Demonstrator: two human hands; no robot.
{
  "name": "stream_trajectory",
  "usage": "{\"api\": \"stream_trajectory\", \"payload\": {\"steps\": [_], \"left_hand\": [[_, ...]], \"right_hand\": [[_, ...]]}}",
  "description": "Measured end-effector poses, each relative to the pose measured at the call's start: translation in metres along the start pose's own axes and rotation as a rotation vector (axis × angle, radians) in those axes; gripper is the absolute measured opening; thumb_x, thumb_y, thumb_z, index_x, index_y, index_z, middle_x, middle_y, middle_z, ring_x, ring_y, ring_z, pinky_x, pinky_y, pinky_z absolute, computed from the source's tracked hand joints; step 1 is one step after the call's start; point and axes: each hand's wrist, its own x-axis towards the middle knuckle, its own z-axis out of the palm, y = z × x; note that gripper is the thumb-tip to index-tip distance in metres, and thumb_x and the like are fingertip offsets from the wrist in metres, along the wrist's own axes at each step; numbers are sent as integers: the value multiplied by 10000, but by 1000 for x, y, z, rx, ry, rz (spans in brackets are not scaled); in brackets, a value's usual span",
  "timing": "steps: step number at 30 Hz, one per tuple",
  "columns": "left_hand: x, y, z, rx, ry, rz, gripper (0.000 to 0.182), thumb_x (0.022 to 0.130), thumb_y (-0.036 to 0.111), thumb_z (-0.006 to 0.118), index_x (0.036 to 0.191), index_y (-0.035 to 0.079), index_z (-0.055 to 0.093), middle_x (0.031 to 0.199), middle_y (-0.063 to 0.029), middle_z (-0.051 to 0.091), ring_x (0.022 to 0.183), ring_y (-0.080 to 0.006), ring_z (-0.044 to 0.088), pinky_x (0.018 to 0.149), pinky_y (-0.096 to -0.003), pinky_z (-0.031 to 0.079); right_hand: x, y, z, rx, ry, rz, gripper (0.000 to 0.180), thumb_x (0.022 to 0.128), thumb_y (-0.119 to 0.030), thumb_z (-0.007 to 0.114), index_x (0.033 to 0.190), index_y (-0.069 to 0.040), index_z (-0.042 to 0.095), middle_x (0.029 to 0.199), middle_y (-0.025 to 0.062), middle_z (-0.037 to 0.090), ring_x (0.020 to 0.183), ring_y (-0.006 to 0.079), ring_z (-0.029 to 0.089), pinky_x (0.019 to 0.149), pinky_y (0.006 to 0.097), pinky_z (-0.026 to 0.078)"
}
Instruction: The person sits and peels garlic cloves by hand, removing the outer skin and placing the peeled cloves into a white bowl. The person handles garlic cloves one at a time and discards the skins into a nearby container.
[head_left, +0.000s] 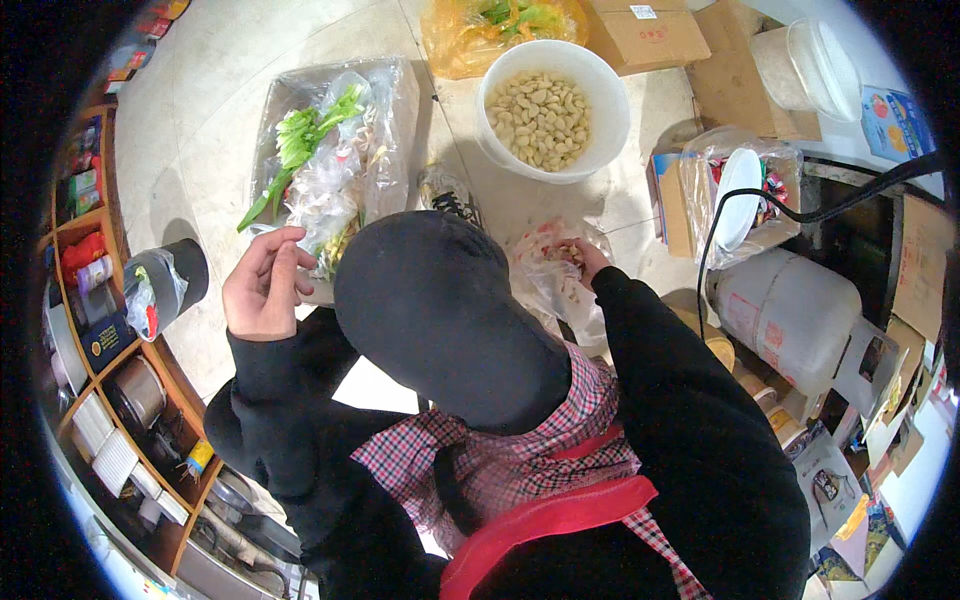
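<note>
My left hand (264, 289) is raised beside a plastic-lined box (409, 105), fingers loosely bent and apart, with nothing visible in it. Inside the box lie leafy green stalks (315, 131), crumpled clear plastic and pale peelings. My right hand (590, 260) reaches into the mouth of a clear plastic bag (581, 315) with red print. Small pale pieces, apparently garlic cloves, show at its fingertips; whether they are gripped is unclear. Beyond stands a white plastic bucket (611, 154) holding many peeled garlic cloves (540, 112). My dark cap (442, 322) hides the space between my hands.
Wooden shelves (146, 352) and a dark bin (187, 274) are at left. At right are a gas cylinder (787, 315), a lined carton (690, 202) with a white lid on it and a hanging black cable (847, 199). An orange bag (450, 45) lies beyond the bucket.
</note>
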Motion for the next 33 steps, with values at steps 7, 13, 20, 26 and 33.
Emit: {"api": "stream_trajectory", "payload": {"steps": [7,13,20,26,33], "left_hand": [[-3,-3,-9,-11,61,78,213,1019,127,539,1137,-7,655,828,-39,662,631,-66,536,593,-205,434],[-9,2,-17,-61,82,140,212,1018,119,539,1133,-15,656,825,-44,660,634,-64,536,590,-211,448],[-11,3,-26,-96,151,245,212,1015,124,542,1111,-18,667,829,-51,673,652,-69,552,593,-216,457],[-13,-7,-36,-47,220,273,203,1008,128,555,1100,-8,674,799,-49,678,627,-71,549,573,-220,455],[-10,-7,-29,-111,204,339,186,999,122,567,1072,-5,681,808,-36,673,673,-65,584,569,-223,462]], "right_hand": [[-19,-29,-36,115,314,-80,199,924,-236,526,925,-57,613,629,-20,516,489,100,406,502,255,370],[-41,-63,-32,548,22,-342,190,948,-210,598,881,-33,585,610,16,488,517,133,442,530,283,412],[-41,-76,-6,777,43,-253,168,962,-199,532,845,-80,557,548,-20,417,471,140,414,499,283,397],[-51,-59,-21,842,163,-390,208,996,-250,478,859,-105,539,542,-20,388,440,124,375,518,254,388],[-127,-141,64,951,-499,-447,150,1001,-173,507,918,-53,542,624,-22,340,523,98,331,475,244,301]]}}
